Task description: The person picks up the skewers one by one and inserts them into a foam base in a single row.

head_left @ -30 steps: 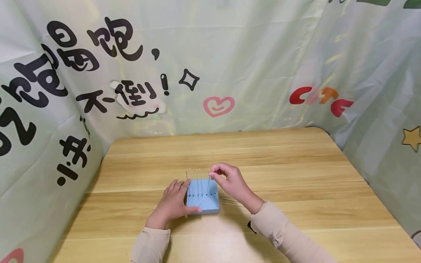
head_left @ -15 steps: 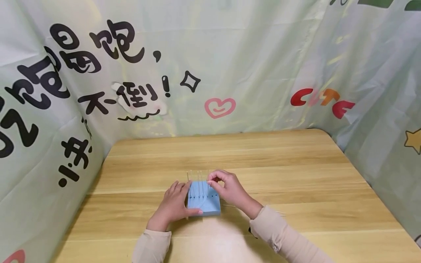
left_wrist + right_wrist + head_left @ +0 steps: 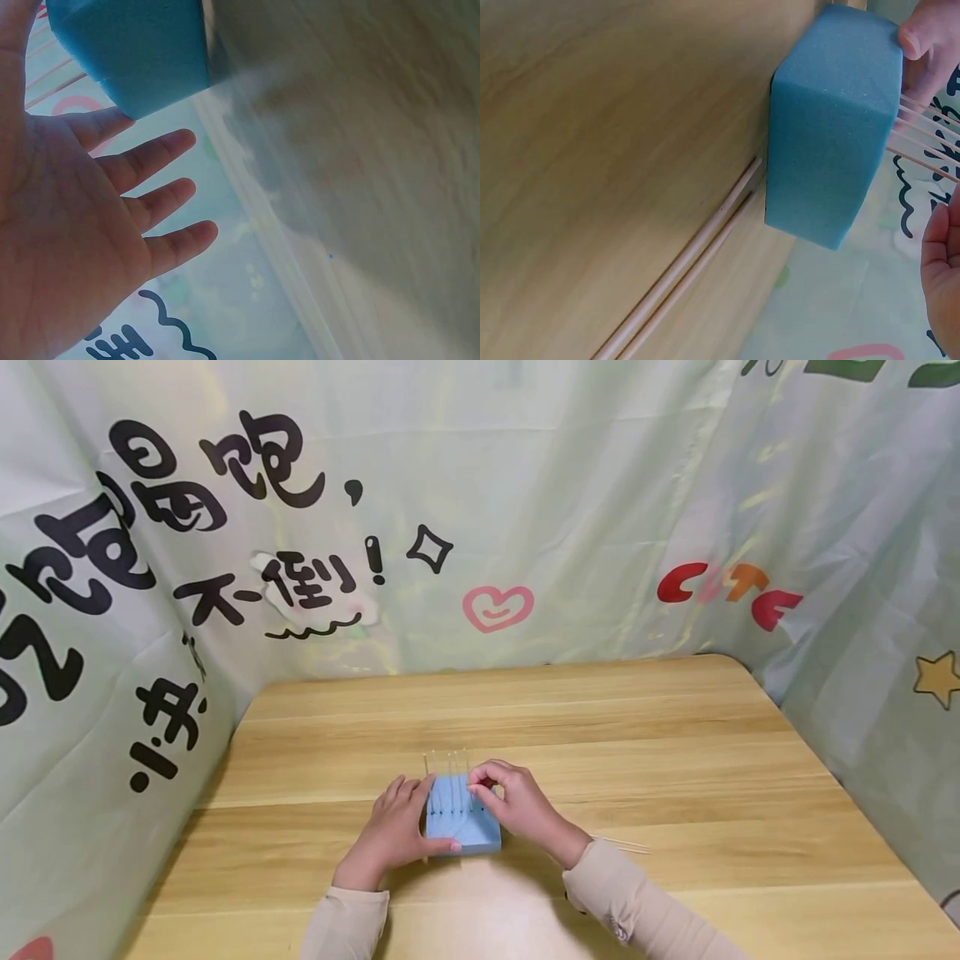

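The blue foam block (image 3: 478,837) stands on the table with a row of small dark holes across its top. Several thin wooden sticks (image 3: 451,768) rise upright from its left part. My left hand (image 3: 390,831) holds the block from the left, thumb at the near side and index finger at the far side; its other fingers spread free in the left wrist view (image 3: 154,217). My right hand (image 3: 522,806) pinches a thin wooden stick (image 3: 922,163) whose lower end is in the top of the block. The right fingers partly hide the stick and the holes beside it.
Two loose wooden sticks (image 3: 686,262) lie on the wooden table (image 3: 675,760) right of the block, partly behind my right forearm in the head view. A small dark object shows at the edge of my right sleeve (image 3: 611,893). Printed cloth (image 3: 585,527) hangs behind the table.
My right hand has come down and slightly left, lowering the pinched stick toward the block so that its top now stands about level with the other sticks. The left hand stays on the block.
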### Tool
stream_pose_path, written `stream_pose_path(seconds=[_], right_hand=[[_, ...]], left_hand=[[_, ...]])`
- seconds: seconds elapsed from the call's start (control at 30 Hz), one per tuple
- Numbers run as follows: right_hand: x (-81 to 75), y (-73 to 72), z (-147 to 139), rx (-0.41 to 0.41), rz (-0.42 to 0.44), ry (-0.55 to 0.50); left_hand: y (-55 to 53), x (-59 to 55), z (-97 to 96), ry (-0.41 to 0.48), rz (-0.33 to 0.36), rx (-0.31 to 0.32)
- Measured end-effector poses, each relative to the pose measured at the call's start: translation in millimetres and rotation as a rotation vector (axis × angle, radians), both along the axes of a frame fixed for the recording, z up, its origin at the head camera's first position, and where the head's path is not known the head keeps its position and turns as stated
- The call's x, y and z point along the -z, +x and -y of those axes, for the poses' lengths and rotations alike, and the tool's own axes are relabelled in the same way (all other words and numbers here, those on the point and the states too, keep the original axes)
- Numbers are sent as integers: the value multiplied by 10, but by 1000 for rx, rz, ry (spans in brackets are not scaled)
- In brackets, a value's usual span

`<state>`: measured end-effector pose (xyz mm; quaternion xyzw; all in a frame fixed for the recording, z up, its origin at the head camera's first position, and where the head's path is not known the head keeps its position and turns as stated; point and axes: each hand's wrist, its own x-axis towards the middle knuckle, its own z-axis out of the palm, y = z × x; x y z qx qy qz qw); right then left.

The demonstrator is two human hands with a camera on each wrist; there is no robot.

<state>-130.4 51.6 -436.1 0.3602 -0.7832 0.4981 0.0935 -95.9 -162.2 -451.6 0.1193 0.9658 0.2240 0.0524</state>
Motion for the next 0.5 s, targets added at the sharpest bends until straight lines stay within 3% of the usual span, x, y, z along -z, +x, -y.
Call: stream_pose_path(seconds=[0.27,0.5], right_hand=[[-73,-9,-80,0,-8,-2],[-104,-41,-322,90,-12,6]], left_hand=[[3,-13,-9,5,8,0],[3,-29,-13,12,24,-7]])
